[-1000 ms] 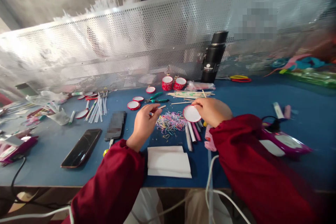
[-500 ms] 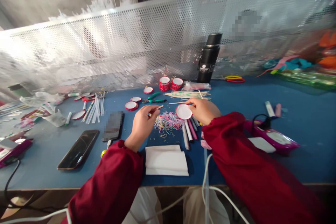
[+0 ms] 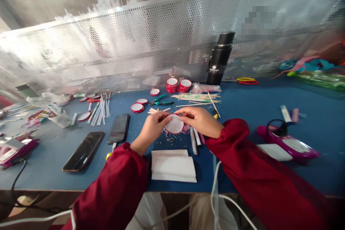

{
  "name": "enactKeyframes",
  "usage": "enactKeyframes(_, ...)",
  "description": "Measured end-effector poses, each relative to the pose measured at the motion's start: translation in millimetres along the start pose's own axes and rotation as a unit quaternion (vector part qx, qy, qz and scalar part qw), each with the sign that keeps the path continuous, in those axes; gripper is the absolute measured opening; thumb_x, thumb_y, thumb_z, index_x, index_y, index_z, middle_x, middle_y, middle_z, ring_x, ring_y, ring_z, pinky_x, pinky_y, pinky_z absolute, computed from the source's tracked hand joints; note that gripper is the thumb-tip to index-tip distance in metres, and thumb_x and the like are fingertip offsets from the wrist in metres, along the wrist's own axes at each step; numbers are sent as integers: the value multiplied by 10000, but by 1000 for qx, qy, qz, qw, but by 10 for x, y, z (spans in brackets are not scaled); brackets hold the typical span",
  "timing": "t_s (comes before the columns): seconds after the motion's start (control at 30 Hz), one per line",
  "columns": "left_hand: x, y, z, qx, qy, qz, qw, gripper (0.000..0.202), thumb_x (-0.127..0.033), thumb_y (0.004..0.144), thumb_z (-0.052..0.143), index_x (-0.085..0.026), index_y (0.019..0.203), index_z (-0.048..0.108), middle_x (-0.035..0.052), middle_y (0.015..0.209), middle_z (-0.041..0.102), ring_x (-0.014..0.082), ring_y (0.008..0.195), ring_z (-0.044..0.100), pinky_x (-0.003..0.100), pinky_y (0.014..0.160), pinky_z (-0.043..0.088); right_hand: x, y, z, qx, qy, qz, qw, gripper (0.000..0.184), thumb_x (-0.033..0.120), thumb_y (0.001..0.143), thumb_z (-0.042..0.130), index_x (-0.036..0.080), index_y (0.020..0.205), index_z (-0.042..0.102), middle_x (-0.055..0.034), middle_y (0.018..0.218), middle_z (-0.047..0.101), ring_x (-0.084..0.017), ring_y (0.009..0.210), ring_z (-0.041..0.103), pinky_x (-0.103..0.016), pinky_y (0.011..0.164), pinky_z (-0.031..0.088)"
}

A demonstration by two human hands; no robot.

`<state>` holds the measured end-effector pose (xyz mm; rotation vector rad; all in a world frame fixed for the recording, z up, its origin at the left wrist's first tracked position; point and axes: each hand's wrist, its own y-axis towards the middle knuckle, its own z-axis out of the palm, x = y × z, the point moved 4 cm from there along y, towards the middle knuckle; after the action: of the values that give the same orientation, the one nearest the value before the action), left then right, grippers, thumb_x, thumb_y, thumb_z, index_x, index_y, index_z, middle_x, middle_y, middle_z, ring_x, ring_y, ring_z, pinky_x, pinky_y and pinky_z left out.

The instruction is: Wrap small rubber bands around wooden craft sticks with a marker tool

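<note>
Your hands meet on a red-rimmed disc

At frame centre, your left hand and right hand pinch the red-rimmed disc above the folded white paper.

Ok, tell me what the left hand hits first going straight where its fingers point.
The red-rimmed white disc that the left hand touches; just behind it, probably the right hand.

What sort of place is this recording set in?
Probably a small handcraft assembly bench in a workshop: a blue worktable backed by a perforated metal screen, strewn with red-rimmed lids, wooden sticks and pliers. The left hand and right hand hold a white disc.
</note>
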<state>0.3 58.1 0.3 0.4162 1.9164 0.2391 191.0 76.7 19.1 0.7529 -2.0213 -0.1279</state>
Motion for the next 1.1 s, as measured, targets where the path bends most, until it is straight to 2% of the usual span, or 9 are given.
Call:
enactKeyframes(0.3, 53, 31, -194, -118, -43, -46, 991, 286, -410, 875, 624, -143, 901, 721, 19, 763, 676, 123, 663, 540, 237, 599, 403, 107, -34, -233, -94, -221, 46, 970, 190, 279, 911, 583, 236, 939, 766, -24, 889, 790, -193, 760, 692, -309, 683, 470)
enactKeyframes(0.37, 85, 29, -178, -92, -11, -47, 995, 274, -400, 880, 599, -153, 867, 717, 14, 755, 669, 128, 664, 544, 239, 600, 402, 109, -38, -234, -84, -258, 57, 961, 179, 259, 909, 586, 241, 906, 764, -19, 920, 791, -192, 793, 690, -307, 696, 461)
enactKeyframes(0.57, 170, -49, 21, 105, 112, -55, 987, 226, -345, 848, 600, -181, 740, 710, 4, 664, 649, 148, 619, 536, 264, 594, 398, 15, -45, -174, -5, -309, 83, 947, 110, 241, 866, 650, 251, 848, 758, -10, 872, 775, -191, 819, 688, -299, 713, 461)
enactKeyframes(0.67, 134, -79, 28, 128, 144, -59, 980, 246, -348, 858, 574, -184, 732, 707, 5, 655, 640, 150, 608, 521, 268, 584, 382, -15, -57, -100, 44, -295, 50, 953, 225, 315, 836, 717, 242, 1046, 753, -40, 1019, 761, -228, 979, 689, -327, 859, 496)
enactKeyframes(0.77, 108, -56, -44, 104, 177, -71, 976, 262, -343, 861, 543, -178, 722, 691, 8, 666, 628, 148, 616, 505, 270, 581, 352, -51, -77, 7, 75, -302, 42, 949, 702, 475, 789, 774, 236, 1419, 574, -118, 1352, 645, -310, 1234, 606, -420, 1042, 458)
enactKeyframes(0.83, 108, -20, -120, 57, 173, -79, 980, 282, -352, 871, 517, -173, 724, 678, 11, 676, 620, 145, 622, 494, 270, 577, 329, -71, -88, 105, 104, -316, 45, 942, 871, 542, 788, 765, 242, 1537, 438, -148, 1484, 540, -351, 1331, 536, -464, 1094, 426)
enactKeyframes(0.9, 117, 12, -192, 0, 145, -85, 986, 296, -372, 879, 504, -169, 741, 670, 14, 685, 613, 144, 628, 489, 268, 573, 313, -72, -90, 210, 140, -331, 36, 932, 820, 531, 818, 747, 272, 1535, 445, -138, 1486, 538, -357, 1333, 531, -472, 1093, 425)
enactKeyframes(0.97, 131, 33, -233, -43, 111, -89, 989, 297, -390, 879, 508, -168, 753, 661, 12, 690, 604, 143, 633, 487, 264, 571, 306, -59, -79, 283, 159, -350, 21, 923, 617, 459, 870, 718, 313, 1448, 560, -106, 1398, 609, -334, 1260, 580, -452, 1059, 445)
enactKeyframes(1.1, 133, 48, -235, -71, 66, -76, 992, 301, -403, 874, 522, -167, 734, 645, 6, 688, 588, 139, 636, 479, 262, 572, 306, -71, -22, 284, 118, -398, 36, 909, 318, 328, 938, 644, 316, 1246, 723, -93, 1188, 698, -303, 1110, 638, -425, 965, 486)
